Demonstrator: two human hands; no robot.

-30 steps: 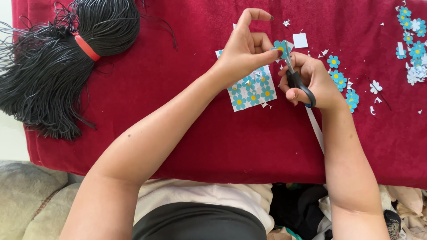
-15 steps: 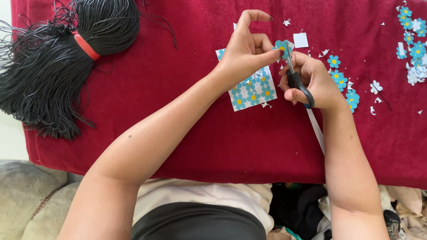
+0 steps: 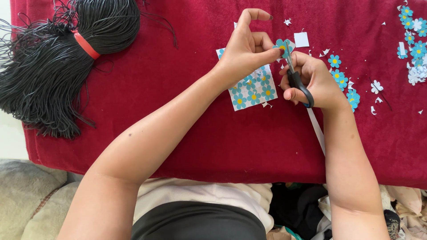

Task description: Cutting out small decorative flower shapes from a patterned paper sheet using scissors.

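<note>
Small blue paper flower (image 3: 281,45) pinched in left hand (image 3: 246,50) grip, just above black-handled scissors (image 3: 296,78); right hand (image 3: 316,79) grip closed around handles, blades pointing up at flower.

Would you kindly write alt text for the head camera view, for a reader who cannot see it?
A person's left hand pinches a small blue paper flower while the right hand trims it with black-handled scissors, above a red cloth. A sheet of printed flowers lies beneath; a black cord bundle sits far left.
</note>
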